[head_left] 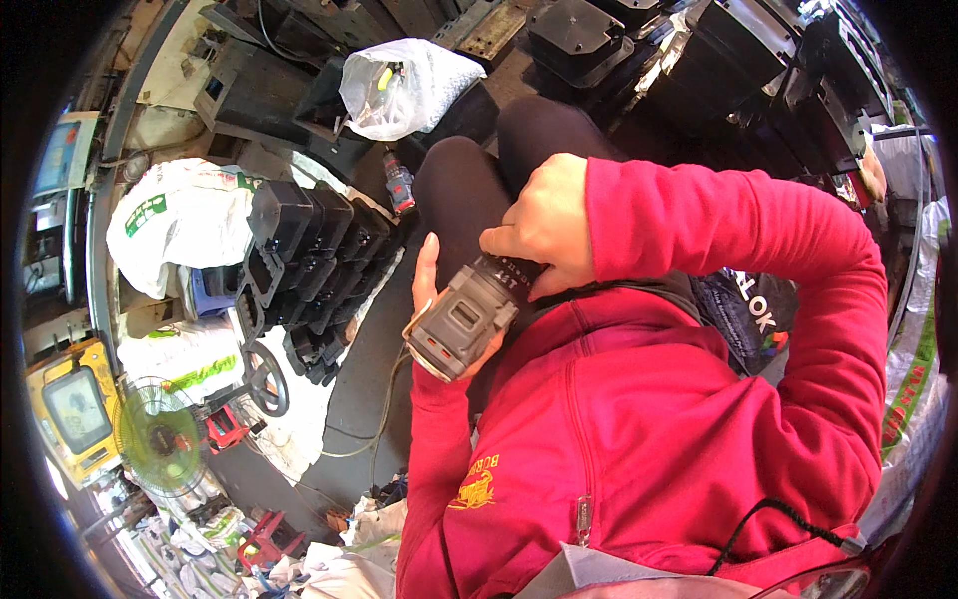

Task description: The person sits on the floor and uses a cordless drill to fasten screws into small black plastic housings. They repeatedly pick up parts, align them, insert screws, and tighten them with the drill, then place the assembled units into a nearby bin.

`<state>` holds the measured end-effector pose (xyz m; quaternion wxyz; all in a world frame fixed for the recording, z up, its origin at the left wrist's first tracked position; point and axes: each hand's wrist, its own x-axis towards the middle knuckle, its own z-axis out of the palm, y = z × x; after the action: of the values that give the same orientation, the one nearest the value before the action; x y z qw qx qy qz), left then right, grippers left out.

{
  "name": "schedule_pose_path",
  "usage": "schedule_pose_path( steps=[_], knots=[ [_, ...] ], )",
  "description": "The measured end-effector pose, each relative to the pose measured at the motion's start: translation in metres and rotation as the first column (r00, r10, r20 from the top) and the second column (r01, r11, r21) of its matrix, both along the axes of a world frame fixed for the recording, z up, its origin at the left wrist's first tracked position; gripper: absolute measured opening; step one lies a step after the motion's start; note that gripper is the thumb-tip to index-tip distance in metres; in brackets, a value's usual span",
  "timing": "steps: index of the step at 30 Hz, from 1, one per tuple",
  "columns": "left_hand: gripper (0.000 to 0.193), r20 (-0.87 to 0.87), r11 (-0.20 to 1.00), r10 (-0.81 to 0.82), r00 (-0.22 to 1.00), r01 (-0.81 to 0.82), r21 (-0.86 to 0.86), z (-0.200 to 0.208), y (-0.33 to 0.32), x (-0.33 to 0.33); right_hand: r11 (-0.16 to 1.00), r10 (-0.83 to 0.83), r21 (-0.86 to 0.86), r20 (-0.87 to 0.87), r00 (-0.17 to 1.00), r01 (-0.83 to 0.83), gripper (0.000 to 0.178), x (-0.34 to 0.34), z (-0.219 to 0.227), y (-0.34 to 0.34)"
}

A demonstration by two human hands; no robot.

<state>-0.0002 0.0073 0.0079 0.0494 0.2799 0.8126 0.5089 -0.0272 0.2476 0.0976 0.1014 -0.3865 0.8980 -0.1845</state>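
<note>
Across my lap sits a dark grey, boxy battery-pack tool [465,314], with red marks on its near end. It looks like a cordless power tool, though its far end is hidden under my right hand. My left hand [426,275] cups it from the left and below, one finger stretched up along its side. Over its upper end, my right hand [549,222] is closed, fingers curled against the dark body. Beside my knee lies a small red and blue tool or bottle [399,183]; its kind is unclear.
Stacked black plastic housings [314,255] stand at the left, with more black housings [574,40] at the far right. A white plastic bag [409,88] sits beyond my knees. At the left are a green fan [160,439] and a yellow-framed screen [78,409]. A cable [384,409] crosses the floor.
</note>
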Motion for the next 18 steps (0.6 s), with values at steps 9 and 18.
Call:
schedule_pose_path(
  steps=[9, 18],
  knots=[
    [0.111, 0.188, 0.976, 0.053, 0.981, -0.091, 0.199, 0.016, 0.0, -0.002, 0.929, -0.169, -0.329, 0.033, 0.985, 0.171, 0.041, 0.005, -0.013, 0.004],
    [0.081, 0.148, 0.996, 0.076, 0.986, -0.082, 0.029, 0.036, -0.04, 0.007, -0.226, 0.552, -0.185, 0.785, 0.283, 0.956, 0.066, 0.027, -0.065, 0.038]
  ],
)
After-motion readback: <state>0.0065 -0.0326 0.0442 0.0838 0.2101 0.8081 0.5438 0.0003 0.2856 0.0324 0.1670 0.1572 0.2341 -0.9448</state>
